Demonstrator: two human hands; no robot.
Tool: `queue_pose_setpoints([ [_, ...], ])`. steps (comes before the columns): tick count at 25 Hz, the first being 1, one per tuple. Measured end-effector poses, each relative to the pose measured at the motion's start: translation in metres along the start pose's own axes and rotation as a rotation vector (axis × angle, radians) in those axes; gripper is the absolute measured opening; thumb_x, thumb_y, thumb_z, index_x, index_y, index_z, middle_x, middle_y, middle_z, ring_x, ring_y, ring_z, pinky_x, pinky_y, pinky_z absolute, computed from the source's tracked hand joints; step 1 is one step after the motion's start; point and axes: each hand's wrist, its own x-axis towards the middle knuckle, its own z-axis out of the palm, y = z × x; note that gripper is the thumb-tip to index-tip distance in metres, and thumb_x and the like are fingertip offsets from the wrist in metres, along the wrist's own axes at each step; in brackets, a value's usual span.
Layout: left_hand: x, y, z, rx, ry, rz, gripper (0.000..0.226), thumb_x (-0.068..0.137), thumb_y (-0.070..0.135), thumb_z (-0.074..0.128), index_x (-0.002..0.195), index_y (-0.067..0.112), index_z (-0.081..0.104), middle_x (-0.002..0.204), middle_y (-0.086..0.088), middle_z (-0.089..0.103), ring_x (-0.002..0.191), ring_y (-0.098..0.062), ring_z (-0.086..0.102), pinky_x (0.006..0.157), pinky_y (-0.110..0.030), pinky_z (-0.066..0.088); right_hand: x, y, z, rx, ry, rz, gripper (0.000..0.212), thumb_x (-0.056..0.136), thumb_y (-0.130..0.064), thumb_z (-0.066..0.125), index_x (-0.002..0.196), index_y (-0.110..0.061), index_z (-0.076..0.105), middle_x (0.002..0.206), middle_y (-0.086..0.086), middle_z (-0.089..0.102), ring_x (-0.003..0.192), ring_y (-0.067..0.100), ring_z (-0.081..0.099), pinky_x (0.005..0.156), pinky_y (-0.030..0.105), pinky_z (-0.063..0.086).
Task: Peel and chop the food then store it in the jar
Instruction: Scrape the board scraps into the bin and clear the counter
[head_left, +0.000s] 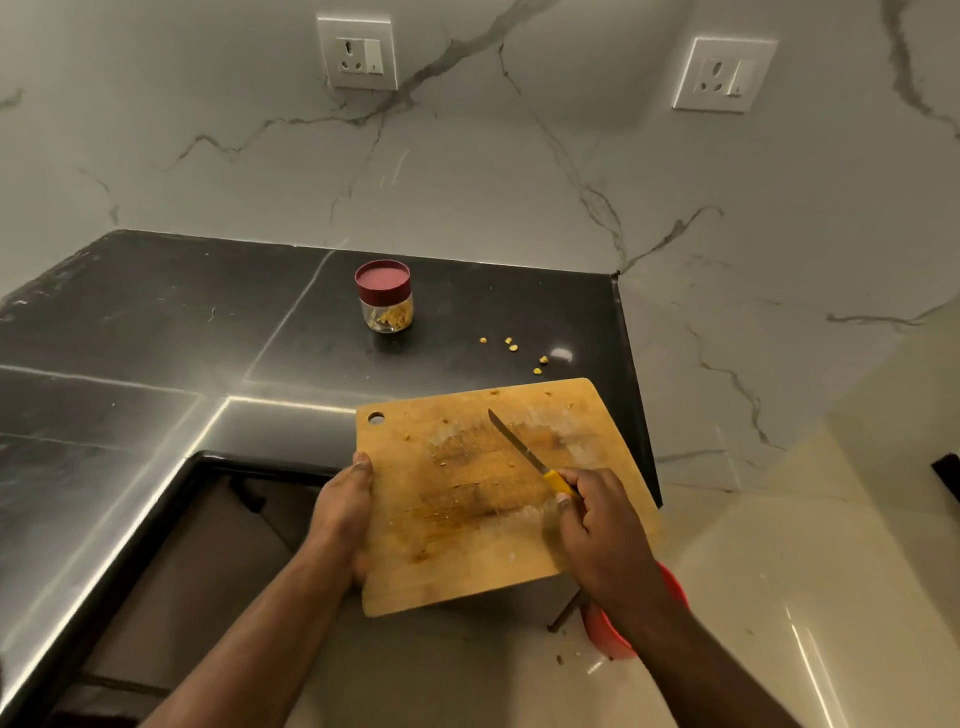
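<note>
Jar (384, 296), lid on, stands upright mid-counter beyond the board's (483, 561) far edge; your left hand (343, 512) grips the board, right hand (597, 530) grips the knife (519, 449), blade apparently resting on it.

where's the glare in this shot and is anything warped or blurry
Head view: bright glare streaks run along the black countertop edges, with a small hotspot beside the scattered yellow bits; wide-angle bending curves the counter edges and tilts the wall sockets; the right hand holding the knife is slightly soft; the jar looks fairly sharp.
</note>
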Motion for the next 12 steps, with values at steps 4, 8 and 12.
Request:
queue_pose_setpoints([
  [4, -0.031, -0.019, 0.013, -0.032, -0.041, -0.002, 0.029, 0.106, 0.040, 0.041, 0.099, 0.022, 0.062, 0.102, -0.010, 0.071, 0.093, -0.032, 0.069, 0.076, -0.048, 0.056, -0.039, 0.012, -0.015, -0.044, 0.017, -0.024, 0.024, 0.097, -0.015, 0.056, 0.120, -0.019, 0.062, 0.108, -0.011, 0.051, 0.101, 0.004, 0.049, 0.087, 0.011, 0.038],
  [8, -0.054, -0.054, 0.012, -0.035, -0.086, 0.004, 0.026, 0.106, 0.041, 0.041, 0.099, 0.026, 0.061, 0.104, -0.007, 0.070, 0.095, -0.031, 0.068, 0.080, -0.050, 0.056, -0.099, 0.019, -0.016, -0.140, 0.009, -0.068, 0.027, 0.094, -0.025, 0.052, 0.118, -0.022, 0.064, 0.108, -0.014, 0.053, 0.104, 0.005, 0.050, 0.091, 0.018, 0.039],
  [12, -0.080, -0.098, 0.011, -0.052, -0.081, -0.029, 0.028, 0.105, 0.041, 0.044, 0.110, 0.022, 0.065, 0.111, -0.009, 0.071, 0.099, -0.032, 0.069, 0.091, -0.057, 0.054, -0.170, 0.024, -0.016, -0.189, -0.070, -0.134, 0.029, 0.094, -0.032, 0.048, 0.117, -0.024, 0.065, 0.109, -0.012, 0.060, 0.101, 0.009, 0.047, 0.088, 0.029, 0.044],
])
